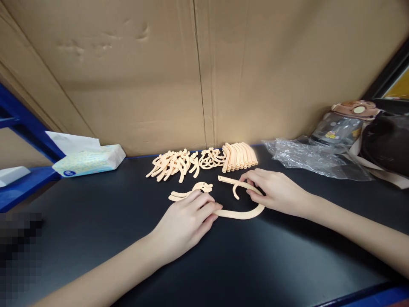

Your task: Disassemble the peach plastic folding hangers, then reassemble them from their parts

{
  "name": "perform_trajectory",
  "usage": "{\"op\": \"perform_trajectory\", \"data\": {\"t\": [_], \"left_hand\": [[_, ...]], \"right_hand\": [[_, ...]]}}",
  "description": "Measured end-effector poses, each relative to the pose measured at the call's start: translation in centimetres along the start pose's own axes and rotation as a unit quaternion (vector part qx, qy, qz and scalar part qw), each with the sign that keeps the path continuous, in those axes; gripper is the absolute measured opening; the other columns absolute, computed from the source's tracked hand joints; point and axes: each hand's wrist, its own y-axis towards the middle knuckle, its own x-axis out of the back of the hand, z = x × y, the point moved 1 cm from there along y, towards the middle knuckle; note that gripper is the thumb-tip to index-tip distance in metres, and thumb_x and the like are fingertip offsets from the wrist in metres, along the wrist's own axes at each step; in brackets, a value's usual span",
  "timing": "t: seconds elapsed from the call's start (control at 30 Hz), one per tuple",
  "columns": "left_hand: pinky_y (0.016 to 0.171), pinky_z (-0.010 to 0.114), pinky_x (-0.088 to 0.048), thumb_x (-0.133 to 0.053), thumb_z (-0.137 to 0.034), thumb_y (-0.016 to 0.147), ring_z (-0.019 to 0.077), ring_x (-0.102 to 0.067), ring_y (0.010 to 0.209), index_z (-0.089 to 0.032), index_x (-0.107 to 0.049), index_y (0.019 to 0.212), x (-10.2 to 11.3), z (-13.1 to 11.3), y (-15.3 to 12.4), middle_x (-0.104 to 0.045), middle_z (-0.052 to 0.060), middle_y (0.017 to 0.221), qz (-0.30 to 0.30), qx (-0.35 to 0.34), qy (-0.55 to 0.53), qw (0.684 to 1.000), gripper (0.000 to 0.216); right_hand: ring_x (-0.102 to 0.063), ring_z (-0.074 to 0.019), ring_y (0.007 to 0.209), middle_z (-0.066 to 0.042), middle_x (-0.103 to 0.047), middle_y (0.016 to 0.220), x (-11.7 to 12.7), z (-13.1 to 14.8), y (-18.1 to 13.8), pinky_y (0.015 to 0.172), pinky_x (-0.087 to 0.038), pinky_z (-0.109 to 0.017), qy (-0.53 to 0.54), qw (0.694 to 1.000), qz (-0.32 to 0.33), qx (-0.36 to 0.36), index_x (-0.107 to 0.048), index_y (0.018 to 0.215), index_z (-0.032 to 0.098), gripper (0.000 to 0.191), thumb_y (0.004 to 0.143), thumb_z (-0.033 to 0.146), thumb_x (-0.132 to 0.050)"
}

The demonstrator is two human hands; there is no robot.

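Note:
My left hand is closed, its thumb and fingers pinching the near end of a long, curved peach-coloured plastic strip. The strip bends round at the right. My right hand has its fingers closed on the far part of the same bend. A straight end with a small hole sticks out left of the right fingers. Below it shows a small hook-shaped piece; whether it is joined to the strip I cannot tell. Just beyond my left fingers lie slim curved pieces and a rounded piece with holes, partly hidden.
At the back of the black table are a heap of curved pieces, some looped pieces and a neat row of bent strips. A tissue pack stands left; a clear plastic bag and a bottle are right.

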Motion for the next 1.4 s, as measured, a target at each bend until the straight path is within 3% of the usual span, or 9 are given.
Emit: {"op": "perform_trajectory", "data": {"t": [0.17, 0.37, 0.57, 0.8, 1.1, 1.27, 1.4], "left_hand": [[0.084, 0.031, -0.046, -0.036, -0.017, 0.095, 0.0178, -0.055, 0.095, -0.018, -0.057, 0.103, 0.1, 0.0, 0.2, -0.064, 0.004, 0.100, 0.019, -0.005, -0.028, 0.999, 0.023], [0.092, 0.035, -0.046, -0.038, -0.021, 0.095, 0.0204, -0.054, 0.108, -0.020, -0.055, 0.120, 0.4, -0.1, 0.3, -0.061, 0.007, 0.113, 0.021, -0.024, -0.025, 0.999, 0.031], [0.104, 0.044, -0.040, -0.047, -0.033, 0.092, 0.0267, -0.038, 0.130, -0.024, -0.052, 0.129, 0.3, 0.1, 0.2, -0.051, 0.007, 0.134, 0.027, -0.026, -0.032, 0.999, 0.038], [0.108, 0.045, -0.035, -0.045, -0.037, 0.093, 0.0259, -0.030, 0.136, -0.023, -0.045, 0.134, 0.2, 0.2, 0.1, -0.043, 0.007, 0.142, 0.043, -0.019, -0.024, 0.999, 0.043], [0.104, 0.047, -0.036, -0.045, -0.030, 0.091, 0.0275, -0.038, 0.128, -0.017, -0.048, 0.123, -0.2, 1.8, 0.1, -0.053, 0.009, 0.128, -0.054, 0.129, 0.035, 0.990, 0.034], [0.101, 0.047, -0.036, -0.046, -0.032, 0.091, 0.0264, -0.041, 0.121, -0.018, -0.051, 0.100, -0.4, 3.1, 0.2, -0.053, 0.008, 0.117, -0.057, 0.169, 0.006, 0.984, 0.017], [0.097, 0.045, -0.039, -0.047, -0.033, 0.091, 0.0247, -0.043, 0.116, -0.020, -0.047, 0.093, -0.7, 3.8, 0.2, -0.052, 0.007, 0.114, -0.042, 0.200, -0.040, 0.978, 0.013]], "right_hand": [[-0.058, -0.0157, 0.078, -0.002, -0.061, 0.087, -0.2, -0.3, 0.2, 0.065, -0.044, -0.027, -0.016, 0.999, -0.008, 0.030, -0.055, 0.096, 0.019, 0.016, 0.084, 0.012, -0.048], [-0.058, -0.0172, 0.082, -0.004, -0.062, 0.088, -0.6, -0.6, 0.1, 0.073, -0.046, -0.031, -0.045, 0.997, -0.012, 0.054, -0.057, 0.094, 0.017, 0.018, 0.085, 0.008, -0.044], [-0.060, -0.0175, 0.079, -0.005, -0.062, 0.090, -0.9, -0.9, 0.2, 0.072, -0.047, -0.032, -0.080, 0.995, -0.024, 0.056, -0.060, 0.095, 0.017, 0.020, 0.087, 0.008, -0.043], [-0.058, -0.0178, 0.078, -0.005, -0.061, 0.090, -0.9, -1.0, 0.2, 0.072, -0.046, -0.032, -0.102, 0.993, -0.015, 0.058, -0.061, 0.097, 0.016, 0.020, 0.090, 0.013, -0.043], [-0.053, -0.0181, 0.082, -0.005, -0.061, 0.088, 0.1, 1.9, -0.2, 0.075, -0.040, -0.033, -0.078, 0.987, -0.041, 0.134, -0.064, 0.092, 0.018, 0.021, 0.092, 0.031, -0.047], [-0.054, -0.0175, 0.082, -0.005, -0.060, 0.086, -1.0, 3.0, -0.6, 0.076, -0.041, -0.032, -0.068, 0.985, -0.041, 0.155, -0.062, 0.088, 0.017, 0.020, 0.093, 0.027, -0.046], [-0.055, -0.0177, 0.084, -0.005, -0.058, 0.084, -1.5, 3.1, -0.7, 0.079, -0.043, -0.032, -0.068, 0.984, -0.029, 0.163, -0.057, 0.082, 0.015, 0.023, 0.095, 0.024, -0.041]]}}
